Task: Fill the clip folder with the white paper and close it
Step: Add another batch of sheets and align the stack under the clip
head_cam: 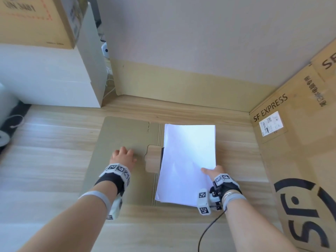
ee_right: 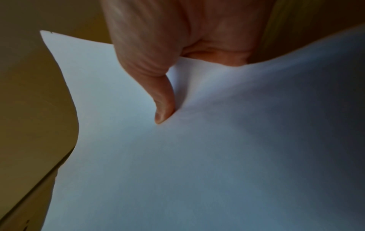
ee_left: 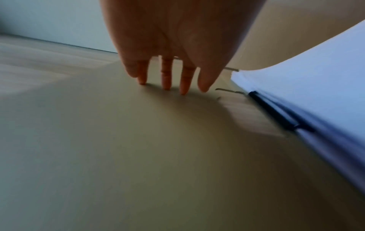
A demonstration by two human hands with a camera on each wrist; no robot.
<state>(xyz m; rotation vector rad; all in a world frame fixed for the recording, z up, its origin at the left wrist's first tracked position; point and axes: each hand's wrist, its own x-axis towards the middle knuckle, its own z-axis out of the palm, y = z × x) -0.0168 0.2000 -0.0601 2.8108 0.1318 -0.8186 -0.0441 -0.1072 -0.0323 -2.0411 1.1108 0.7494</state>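
While the folder lay open flat on the desk, the left hand rested on its left cover, fingers straight and slightly spread, tips touching the olive card. That grip was apart and held nothing.

The paper, a white stack, sat over the folder's right half, just right of the spine. Its long left edge ran beside the black clip bar, which lay along the spine; whether the bar already gripped the sheets could not be told. A cut-out tab in the folder, showing wood through it, lay between the left hand and the stack.

The right hand held the stack at its near right edge. In the right wrist view the thumb pressed down on the top sheet and dented it, with the sheets bowed up around it; the fingers went under the edge and were hidden. That grip was clamped on the paper.

A cardboard box printed "SF EXPRESS" stood right of the folder, near the stack. A white cabinet stood beyond the folder's left cover, with another carton on top.
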